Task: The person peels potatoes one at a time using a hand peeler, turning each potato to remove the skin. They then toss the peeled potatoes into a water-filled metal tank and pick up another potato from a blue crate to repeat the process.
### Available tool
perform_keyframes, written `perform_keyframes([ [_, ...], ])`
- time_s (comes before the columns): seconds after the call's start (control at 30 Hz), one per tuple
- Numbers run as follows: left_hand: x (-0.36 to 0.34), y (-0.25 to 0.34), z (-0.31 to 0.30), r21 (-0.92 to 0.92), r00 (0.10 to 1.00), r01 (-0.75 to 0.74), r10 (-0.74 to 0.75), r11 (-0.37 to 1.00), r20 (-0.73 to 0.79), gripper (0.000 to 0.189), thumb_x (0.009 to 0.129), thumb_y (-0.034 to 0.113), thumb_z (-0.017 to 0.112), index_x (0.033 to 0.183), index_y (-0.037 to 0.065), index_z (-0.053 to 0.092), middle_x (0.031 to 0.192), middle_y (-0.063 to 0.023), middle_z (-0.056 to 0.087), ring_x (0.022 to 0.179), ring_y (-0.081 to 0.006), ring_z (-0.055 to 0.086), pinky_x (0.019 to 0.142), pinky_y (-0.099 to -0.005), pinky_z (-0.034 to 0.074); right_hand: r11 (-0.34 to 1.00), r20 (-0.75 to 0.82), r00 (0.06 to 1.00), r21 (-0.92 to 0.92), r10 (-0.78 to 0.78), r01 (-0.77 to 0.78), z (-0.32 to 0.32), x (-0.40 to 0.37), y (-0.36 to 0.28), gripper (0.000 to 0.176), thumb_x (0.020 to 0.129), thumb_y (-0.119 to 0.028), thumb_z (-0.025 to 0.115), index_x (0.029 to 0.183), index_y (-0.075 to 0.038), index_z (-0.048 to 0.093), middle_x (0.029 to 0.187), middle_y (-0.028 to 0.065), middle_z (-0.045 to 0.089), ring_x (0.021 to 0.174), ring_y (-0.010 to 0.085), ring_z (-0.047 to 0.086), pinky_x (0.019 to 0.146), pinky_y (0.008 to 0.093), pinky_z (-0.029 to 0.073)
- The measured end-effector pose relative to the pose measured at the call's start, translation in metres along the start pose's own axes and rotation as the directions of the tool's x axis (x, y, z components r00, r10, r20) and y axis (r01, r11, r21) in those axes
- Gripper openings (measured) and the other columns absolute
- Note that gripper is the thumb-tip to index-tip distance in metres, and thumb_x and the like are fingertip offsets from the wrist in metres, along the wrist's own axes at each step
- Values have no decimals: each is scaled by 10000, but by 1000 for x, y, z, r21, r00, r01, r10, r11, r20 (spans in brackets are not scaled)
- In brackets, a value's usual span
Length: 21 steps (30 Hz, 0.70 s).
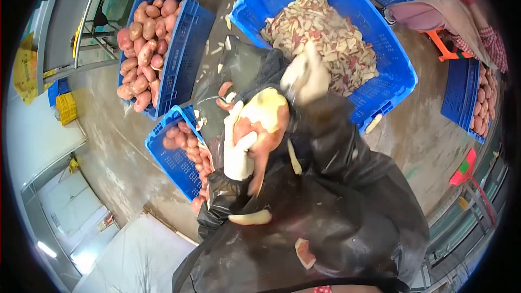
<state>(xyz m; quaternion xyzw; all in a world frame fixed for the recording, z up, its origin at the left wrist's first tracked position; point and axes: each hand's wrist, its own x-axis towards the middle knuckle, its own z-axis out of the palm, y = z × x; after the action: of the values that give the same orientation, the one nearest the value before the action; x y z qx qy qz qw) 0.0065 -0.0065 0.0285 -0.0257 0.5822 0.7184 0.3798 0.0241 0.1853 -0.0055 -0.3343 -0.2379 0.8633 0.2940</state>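
Observation:
My left hand (239, 149), in a pale glove, is closed around a large potato (269, 109). The potato's top is peeled to yellow flesh, while reddish skin stays on its lower part, with a strip of peel (259, 172) hanging below. Just beyond the potato, my right hand (307, 76), also in a pale glove, is smeared by motion. Its fingers and anything in them cannot be made out. Under both hands spreads a dark apron (336, 222), with loose peel pieces (305, 253) on it.
Ahead stands a blue crate (392, 78) holding a heap of peelings (325, 38). Left of me are a tall blue crate (189, 49) and a smaller one (176, 165), both with red-skinned potatoes. At right, another person's sleeve (494, 49) shows near a potato crate (458, 95).

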Motion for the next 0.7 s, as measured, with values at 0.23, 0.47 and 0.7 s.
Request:
perform_keyframes([
  [0.23,0,-1,-7,-188,993,121,-118,975,28,710,799,262,543,1415,71,246,1398,-130,360,1300,-271,343,1042,-403,333,949,-3,982,257,188,-181,-22,28,18,402,939,-426,449,643,-155,416,462,-16,369,400,128,415,396,283,345],
  [0.47,-20,15,2,-292,937,327,-350,899,-28,733,857,458,526,1407,57,251,1373,-124,391,1250,-276,411,1011,-414,373,898,243,921,251,304,-362,19,-25,-9,426,959,-419,400,631,-150,439,498,-19,399,445,179,454,448,336,406],
  [0.7,-19,-6,-3,693,954,-284,271,663,132,898,582,169,845,1320,-23,373,1245,-186,495,1109,-261,533,957,-357,421,915,9,946,252,324,-316,-14,42,5,365,929,-370,494,656,-146,402,501,-31,323,402,159,371,400,315,325],
])
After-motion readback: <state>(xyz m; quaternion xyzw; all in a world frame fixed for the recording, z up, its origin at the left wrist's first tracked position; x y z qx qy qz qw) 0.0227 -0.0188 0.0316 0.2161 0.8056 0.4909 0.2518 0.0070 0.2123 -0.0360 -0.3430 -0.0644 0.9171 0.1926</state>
